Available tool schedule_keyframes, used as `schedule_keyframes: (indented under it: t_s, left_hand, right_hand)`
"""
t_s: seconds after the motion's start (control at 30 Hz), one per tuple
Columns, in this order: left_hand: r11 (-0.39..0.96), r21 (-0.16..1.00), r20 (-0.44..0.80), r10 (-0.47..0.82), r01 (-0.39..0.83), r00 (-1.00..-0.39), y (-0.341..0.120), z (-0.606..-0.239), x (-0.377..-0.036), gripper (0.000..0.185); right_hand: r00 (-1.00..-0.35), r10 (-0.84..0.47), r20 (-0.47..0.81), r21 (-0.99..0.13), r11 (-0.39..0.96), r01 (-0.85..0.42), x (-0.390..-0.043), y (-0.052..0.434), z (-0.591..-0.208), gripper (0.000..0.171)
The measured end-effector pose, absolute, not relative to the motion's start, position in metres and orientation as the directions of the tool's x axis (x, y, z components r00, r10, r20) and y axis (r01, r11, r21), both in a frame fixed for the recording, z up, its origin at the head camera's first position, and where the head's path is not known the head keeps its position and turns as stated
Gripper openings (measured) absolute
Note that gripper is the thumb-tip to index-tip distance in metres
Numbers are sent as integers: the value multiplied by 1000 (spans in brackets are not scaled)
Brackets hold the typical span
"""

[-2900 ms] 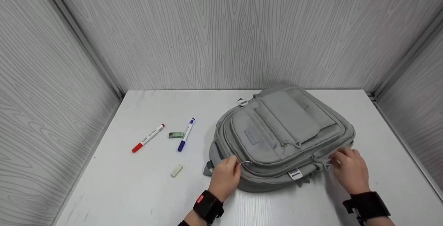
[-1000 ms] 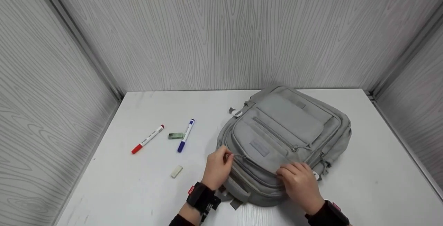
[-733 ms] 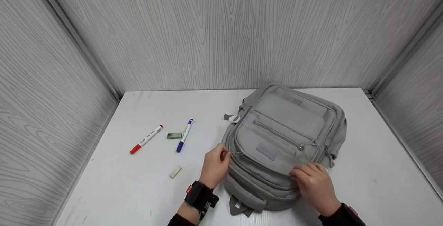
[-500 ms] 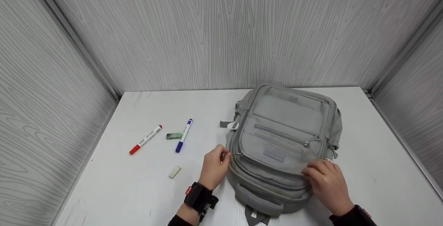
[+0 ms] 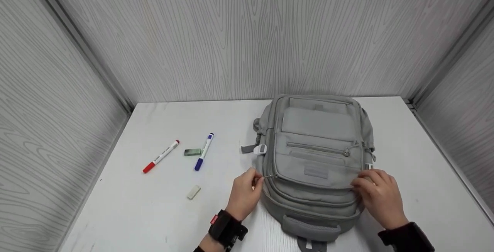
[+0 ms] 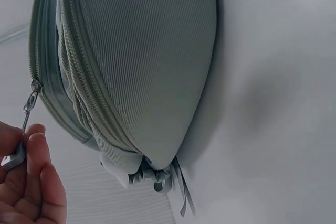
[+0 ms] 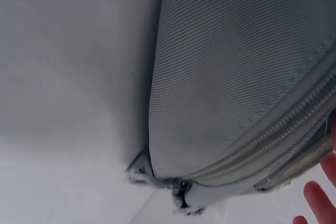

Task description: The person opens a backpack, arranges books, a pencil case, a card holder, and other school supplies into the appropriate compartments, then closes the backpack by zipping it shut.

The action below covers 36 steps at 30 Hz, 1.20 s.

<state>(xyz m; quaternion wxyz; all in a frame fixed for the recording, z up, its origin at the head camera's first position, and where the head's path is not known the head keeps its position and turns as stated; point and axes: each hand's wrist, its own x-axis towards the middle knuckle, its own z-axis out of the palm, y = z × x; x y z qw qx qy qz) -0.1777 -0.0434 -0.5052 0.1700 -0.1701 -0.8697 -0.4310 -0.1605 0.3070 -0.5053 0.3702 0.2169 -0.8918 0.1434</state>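
Here a grey backpack (image 5: 316, 155) lies flat on the white tabletop (image 5: 154, 213), front side up, toward the right half of the surface, with its carry handle (image 5: 310, 227) pointing at the person. The left hand (image 5: 245, 194) sits at the bag's left edge, its fingers (image 6: 39, 153) pinching a small metal zipper pull (image 6: 23, 121); the slider sits at the left end of a zipper that is closed. The right hand (image 5: 380, 196) rests on the bag's right front corner, fingers curled over the fabric edge; whether it actually grasps a pull or only presses the cloth cannot be told, and the right wrist view shows just fingertips (image 7: 323, 203) beside the zipper seams.

To the left of the bag, well apart from it, lie a red marker (image 5: 161, 156), a blue marker (image 5: 204, 151), a small green eraser (image 5: 192, 152) touching the blue marker, and a white eraser (image 5: 193, 192) nearer the person. Grey wood-grain panels (image 5: 247, 36) wall in the tabletop on three sides.
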Motion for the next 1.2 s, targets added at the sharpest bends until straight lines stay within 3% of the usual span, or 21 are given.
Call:
schedule_keyframes:
  t_s: [0.1,0.2,0.4,0.73,0.97,1.2]
  left_hand:
    - [555,699,435,170,451,-884,-36,-505,-170,10]
    - [532,715,415,199,453,-888,-29,-505,-162,10]
    - [472,749,387,257,465,-886,-14,-506,-153,10]
    - [422,776,366,304,468,-880,7,-503,-148,8]
    - [401,794,385,250,457,-888,9,-502,-149,8]
    - [366,832,354,227,417,-907,12,-498,-148,5]
  right_hand:
    - [-643,-294,707,-94,862,-498,-167,316,-502,7]
    - [-648,-308,697,-81,863,-498,-174,323,-501,23]
    - [-656,-326,680,-61,867,-494,-194,334,-499,32]
    - [-708,-330,624,-53,886,-460,-210,336,-489,24]
    - [-704,-391,593,-59,851,-522,-189,291,-476,29]
    - [-611,-514,602,36,782,-623,-169,226,-472,28]
